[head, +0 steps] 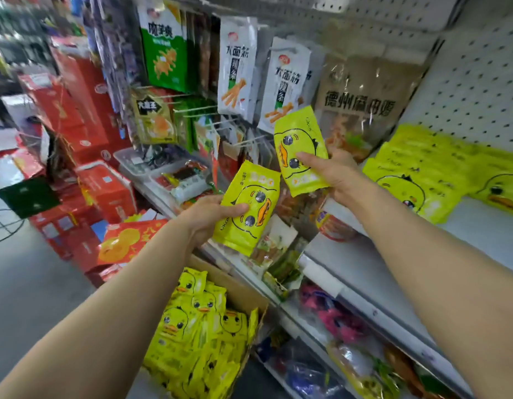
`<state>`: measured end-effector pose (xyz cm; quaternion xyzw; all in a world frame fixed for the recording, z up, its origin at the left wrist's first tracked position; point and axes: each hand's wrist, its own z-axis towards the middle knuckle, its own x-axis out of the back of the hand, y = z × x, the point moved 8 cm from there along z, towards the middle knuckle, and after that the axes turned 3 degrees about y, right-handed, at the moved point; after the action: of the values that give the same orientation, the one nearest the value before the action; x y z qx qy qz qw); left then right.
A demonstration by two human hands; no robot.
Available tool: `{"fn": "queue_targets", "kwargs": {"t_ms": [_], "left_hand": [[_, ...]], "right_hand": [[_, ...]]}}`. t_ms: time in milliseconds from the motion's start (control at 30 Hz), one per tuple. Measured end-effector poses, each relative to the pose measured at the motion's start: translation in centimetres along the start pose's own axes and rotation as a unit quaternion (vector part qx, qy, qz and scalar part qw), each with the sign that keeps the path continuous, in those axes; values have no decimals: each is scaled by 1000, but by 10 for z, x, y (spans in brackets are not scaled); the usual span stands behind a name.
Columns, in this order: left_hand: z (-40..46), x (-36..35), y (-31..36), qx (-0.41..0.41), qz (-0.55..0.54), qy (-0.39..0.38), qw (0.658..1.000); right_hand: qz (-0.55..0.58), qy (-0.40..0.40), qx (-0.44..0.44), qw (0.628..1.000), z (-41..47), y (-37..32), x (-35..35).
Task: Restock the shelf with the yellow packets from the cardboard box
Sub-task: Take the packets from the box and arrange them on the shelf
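Note:
Each of my hands holds one yellow duck-face packet in front of the shelving. My left hand grips a packet by its left edge, thumb across the front. My right hand grips another packet a little higher, thumb on its face, close to the white shelf. Several yellow packets lie in overlapping rows on that shelf at the right. The open cardboard box stands on the floor below my arms, with several more yellow packets in it.
Snack bags hang on pegs above and behind the held packets. Lower shelves hold mixed snack packs. Red gift boxes are stacked along the aisle on the left, with grey floor beside them.

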<state>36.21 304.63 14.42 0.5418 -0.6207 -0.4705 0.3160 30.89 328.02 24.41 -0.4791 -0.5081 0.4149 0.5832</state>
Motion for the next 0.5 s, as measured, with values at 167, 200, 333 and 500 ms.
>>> {"fn": "queue_targets", "kwargs": {"t_ms": [167, 200, 333, 500], "left_hand": [[-1, -88, 70, -26, 98, -86, 991], [-2, -110, 81, -29, 123, -108, 986], [-6, -193, 117, -41, 227, -182, 956], [-7, -286, 147, -67, 318, -203, 924]], "right_hand": [[45, 87, 50, 994, -18, -60, 112], [39, 105, 65, 992, -24, -70, 133], [9, 162, 114, 980, -55, -100, 220], [-121, 216, 155, 956, -99, -122, 324]]}}
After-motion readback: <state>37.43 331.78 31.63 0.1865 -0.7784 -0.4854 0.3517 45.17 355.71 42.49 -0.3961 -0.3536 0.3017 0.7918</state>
